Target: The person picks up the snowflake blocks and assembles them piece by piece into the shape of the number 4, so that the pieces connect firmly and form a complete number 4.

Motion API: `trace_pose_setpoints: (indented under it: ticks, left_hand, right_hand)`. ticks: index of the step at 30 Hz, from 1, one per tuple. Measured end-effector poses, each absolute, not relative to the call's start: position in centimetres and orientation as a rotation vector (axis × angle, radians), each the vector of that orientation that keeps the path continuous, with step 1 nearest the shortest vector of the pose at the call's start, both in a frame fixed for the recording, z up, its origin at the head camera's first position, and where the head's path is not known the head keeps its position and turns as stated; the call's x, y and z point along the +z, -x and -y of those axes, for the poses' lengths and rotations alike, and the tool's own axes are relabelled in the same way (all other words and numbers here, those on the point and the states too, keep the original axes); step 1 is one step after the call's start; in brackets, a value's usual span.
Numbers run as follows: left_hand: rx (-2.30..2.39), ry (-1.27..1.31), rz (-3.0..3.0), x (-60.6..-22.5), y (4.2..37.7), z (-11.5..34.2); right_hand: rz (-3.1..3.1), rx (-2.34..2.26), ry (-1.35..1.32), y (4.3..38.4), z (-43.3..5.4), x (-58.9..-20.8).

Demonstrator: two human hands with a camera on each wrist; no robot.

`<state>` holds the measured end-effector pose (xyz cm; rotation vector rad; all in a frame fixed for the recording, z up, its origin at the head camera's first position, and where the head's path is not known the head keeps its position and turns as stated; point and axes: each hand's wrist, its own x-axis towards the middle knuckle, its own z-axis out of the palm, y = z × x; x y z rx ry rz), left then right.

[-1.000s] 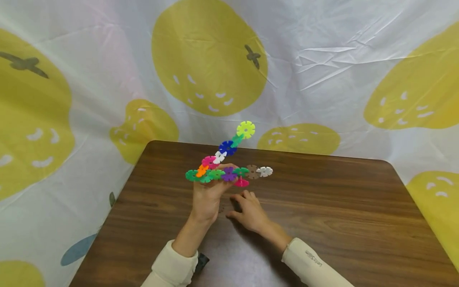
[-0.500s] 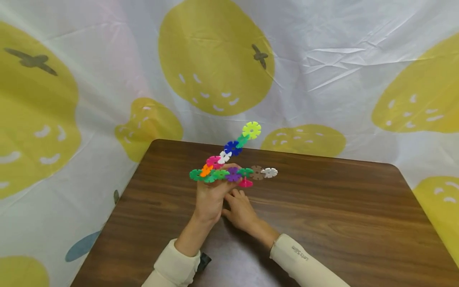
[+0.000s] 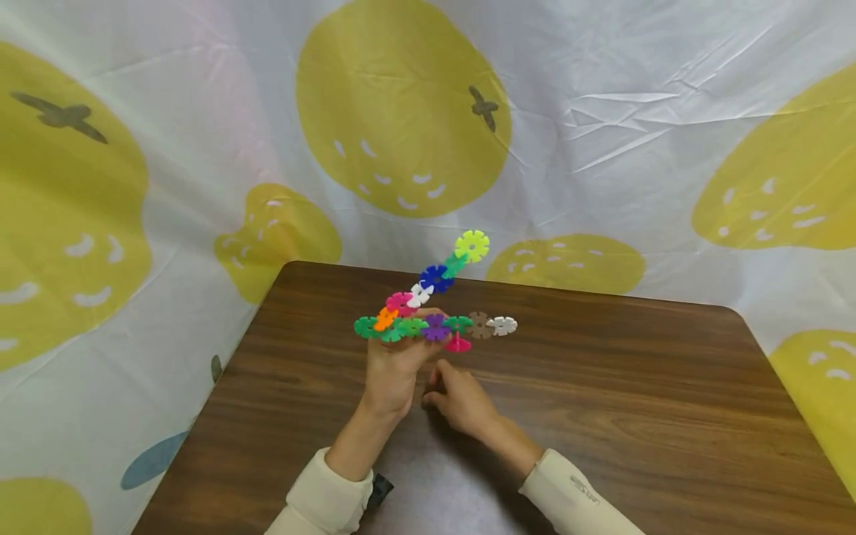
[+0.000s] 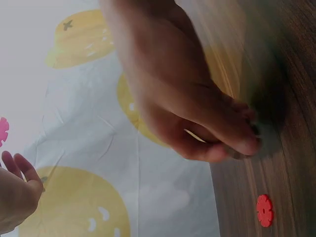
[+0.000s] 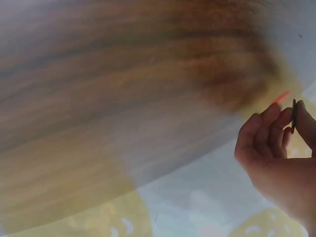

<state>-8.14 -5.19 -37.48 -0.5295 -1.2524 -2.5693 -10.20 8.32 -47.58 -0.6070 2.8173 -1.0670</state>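
A chain of snowflake discs (image 3: 436, 327) is held up over the table in my left hand (image 3: 391, 375). Green, purple, brown and white discs form its lower row, and a branch slants up to a lime disc (image 3: 472, 246). A pink disc (image 3: 458, 343) hangs under the row. Lower right of that hand is my right hand (image 3: 466, 405), close over the tabletop. Its thumb and finger pinch a thin dark disc (image 5: 294, 116), seen edge-on in the right wrist view. In the left wrist view, a red disc (image 4: 264, 211) lies flat on the wood near my right hand.
The brown wooden table (image 3: 622, 394) has rounded far corners. A white curtain (image 3: 588, 148) with yellow fruit prints hangs right behind it and along the left side. A small black object (image 3: 380, 490) shows beside my left cuff.
My right hand has gone left under the left hand, then drawn back right with thumb and finger together. The held chain shifts slightly right in view as the head turns.
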Motion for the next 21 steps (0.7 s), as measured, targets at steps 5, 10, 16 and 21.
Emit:
trace_pose_setpoints:
  ticks: [5, 10, 16, 21]
  left_hand:
    - [-2.576, 0.522, 1.247, -37.6, 8.1, 5.1]
    - [-2.569, 0.480, 1.277, -37.6, 8.0, 5.1]
    - [-2.546, 0.470, 1.309, -37.6, 7.9, 5.1]
    - [-2.524, 0.495, 1.305, -37.6, 7.9, 4.9]
  right_hand:
    - [-2.832, -1.133, 0.542, 9.6, -10.0, -45.9]
    - [-2.846, -1.177, 0.484, 9.0, -11.6, -44.0]
    - [-2.845, -1.280, 0.394, 8.1, -13.6, -41.4]
    - [-2.903, -1.324, 0.363, 7.6, -15.4, -39.2]
